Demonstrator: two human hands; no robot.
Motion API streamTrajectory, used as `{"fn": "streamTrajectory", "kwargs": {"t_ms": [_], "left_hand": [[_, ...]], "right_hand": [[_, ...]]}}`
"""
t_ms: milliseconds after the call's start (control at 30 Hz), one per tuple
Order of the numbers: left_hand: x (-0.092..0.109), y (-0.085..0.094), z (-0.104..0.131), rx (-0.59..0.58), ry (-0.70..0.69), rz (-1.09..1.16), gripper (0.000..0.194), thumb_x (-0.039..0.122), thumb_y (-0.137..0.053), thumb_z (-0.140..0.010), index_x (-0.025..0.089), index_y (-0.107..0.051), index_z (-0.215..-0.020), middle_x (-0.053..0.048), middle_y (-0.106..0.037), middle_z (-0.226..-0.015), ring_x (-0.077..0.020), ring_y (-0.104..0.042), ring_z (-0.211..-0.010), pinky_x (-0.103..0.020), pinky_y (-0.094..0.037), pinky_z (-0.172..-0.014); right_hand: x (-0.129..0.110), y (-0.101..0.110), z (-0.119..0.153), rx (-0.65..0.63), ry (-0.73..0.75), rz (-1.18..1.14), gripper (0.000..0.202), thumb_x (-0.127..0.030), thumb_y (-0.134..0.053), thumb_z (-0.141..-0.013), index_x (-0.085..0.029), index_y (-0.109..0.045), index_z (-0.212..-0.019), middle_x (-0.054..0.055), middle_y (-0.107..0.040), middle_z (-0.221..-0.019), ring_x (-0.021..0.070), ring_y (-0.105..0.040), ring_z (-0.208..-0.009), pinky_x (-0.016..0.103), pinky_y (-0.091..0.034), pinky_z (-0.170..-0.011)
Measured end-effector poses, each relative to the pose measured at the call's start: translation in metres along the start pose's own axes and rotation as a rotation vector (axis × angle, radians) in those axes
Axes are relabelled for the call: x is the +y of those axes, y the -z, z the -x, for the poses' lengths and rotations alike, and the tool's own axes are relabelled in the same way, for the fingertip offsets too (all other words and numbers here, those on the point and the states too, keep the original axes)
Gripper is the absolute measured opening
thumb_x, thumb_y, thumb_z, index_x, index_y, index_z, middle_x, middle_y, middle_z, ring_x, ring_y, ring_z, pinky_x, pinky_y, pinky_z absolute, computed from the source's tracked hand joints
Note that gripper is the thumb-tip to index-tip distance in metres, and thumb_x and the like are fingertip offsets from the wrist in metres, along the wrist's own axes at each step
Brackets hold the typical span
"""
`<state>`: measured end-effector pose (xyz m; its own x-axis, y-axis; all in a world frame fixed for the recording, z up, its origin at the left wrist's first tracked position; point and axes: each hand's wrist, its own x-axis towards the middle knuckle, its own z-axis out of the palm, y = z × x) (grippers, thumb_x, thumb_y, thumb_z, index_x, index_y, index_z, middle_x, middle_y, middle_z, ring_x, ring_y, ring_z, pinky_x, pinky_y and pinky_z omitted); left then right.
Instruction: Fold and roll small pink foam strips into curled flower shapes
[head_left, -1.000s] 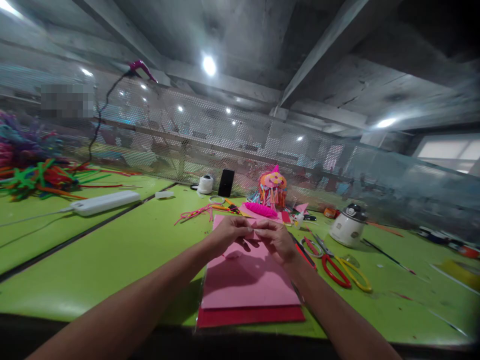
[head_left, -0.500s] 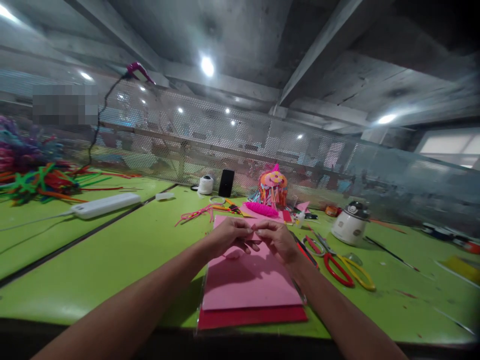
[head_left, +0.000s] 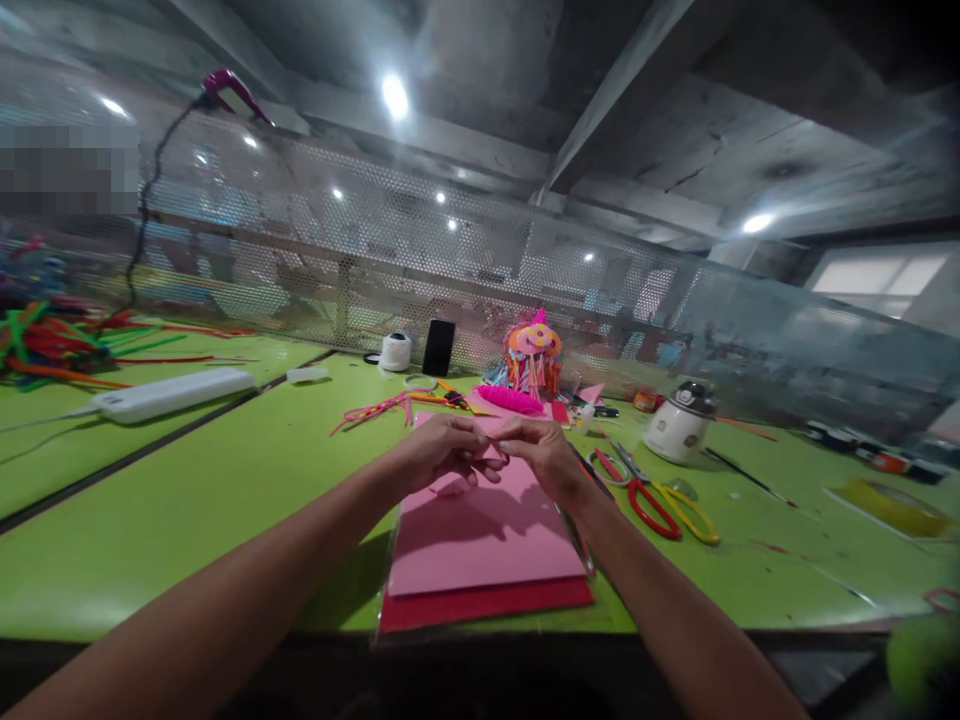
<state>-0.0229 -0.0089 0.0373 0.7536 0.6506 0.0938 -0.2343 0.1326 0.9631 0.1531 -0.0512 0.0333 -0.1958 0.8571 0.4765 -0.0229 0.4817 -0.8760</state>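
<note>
My left hand (head_left: 448, 452) and my right hand (head_left: 541, 458) meet above a pink sheet (head_left: 472, 548), with fingertips pinched together. Between them is a small pink piece of paper or foam (head_left: 491, 447), mostly covered by the fingers. Both hands are closed on it. Under the pink sheet lies a red sheet (head_left: 487, 604), in what looks like a clear sleeve. Another small pink scrap (head_left: 450, 487) rests below my left hand. Just beyond the hands are a bright pink fuzzy strip (head_left: 508, 400) and a colourful fringed figure (head_left: 534, 350).
Scissors with red and yellow handles (head_left: 654, 510) lie right of the sheets, near a white pot with a dark lid (head_left: 679, 425). A power strip (head_left: 174, 394) and pipe cleaners (head_left: 49, 350) are on the left. Behind stand a phone (head_left: 439, 347) and a perforated screen (head_left: 405, 255).
The camera view has turned slightly right and down, so everything sits further left and higher. Both hands still pinch the small pink piece, with the fingers shifted a little.
</note>
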Motion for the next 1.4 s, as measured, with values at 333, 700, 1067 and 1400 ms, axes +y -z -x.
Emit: {"fn": "streamTrajectory", "kwargs": {"t_ms": [333, 700, 1067, 1400], "left_hand": [[0.001, 0.001, -0.001, -0.045, 0.022, 0.077, 0.003, 0.008, -0.060, -0.068, 0.010, -0.058, -0.067, -0.003, -0.057, -0.051, -0.0265, -0.069, -0.066, -0.021, -0.047, -0.040], [0.008, 0.005, 0.003, -0.089, 0.052, -0.021, 0.005, 0.006, -0.060, -0.069, 0.007, -0.064, -0.072, -0.014, -0.070, -0.072, -0.0162, -0.065, -0.056, -0.020, -0.048, -0.045], [0.004, 0.010, 0.001, -0.093, 0.043, 0.018, 0.011, 0.003, -0.060, -0.070, 0.007, -0.065, -0.078, -0.015, -0.071, -0.073, -0.0164, -0.067, -0.060, -0.020, -0.050, -0.054], [-0.002, 0.012, -0.003, -0.013, 0.060, -0.062, 0.008, 0.009, -0.070, -0.070, 0.008, -0.066, -0.076, -0.009, -0.069, -0.066, -0.0098, -0.061, -0.054, -0.017, -0.049, -0.053]], "right_hand": [[0.005, -0.002, 0.001, 0.001, -0.019, -0.094, 0.021, -0.014, -0.060, -0.066, -0.018, -0.073, -0.082, 0.003, -0.066, -0.073, 0.0123, -0.052, -0.059, 0.029, -0.042, -0.057], [-0.004, 0.004, 0.003, -0.104, 0.036, 0.110, 0.021, -0.017, -0.058, -0.072, -0.020, -0.074, -0.086, 0.002, -0.060, -0.070, 0.0126, -0.052, -0.062, 0.028, -0.043, -0.060], [-0.010, 0.004, 0.001, -0.146, 0.106, 0.174, 0.021, -0.015, -0.056, -0.075, -0.021, -0.073, -0.085, 0.003, -0.059, -0.073, 0.0124, -0.052, -0.064, 0.029, -0.044, -0.062], [-0.007, 0.007, 0.001, -0.137, 0.145, 0.224, 0.019, -0.008, -0.054, -0.071, -0.017, -0.071, -0.072, 0.003, -0.061, -0.071, 0.0133, -0.055, -0.069, 0.028, -0.045, -0.066]]}}
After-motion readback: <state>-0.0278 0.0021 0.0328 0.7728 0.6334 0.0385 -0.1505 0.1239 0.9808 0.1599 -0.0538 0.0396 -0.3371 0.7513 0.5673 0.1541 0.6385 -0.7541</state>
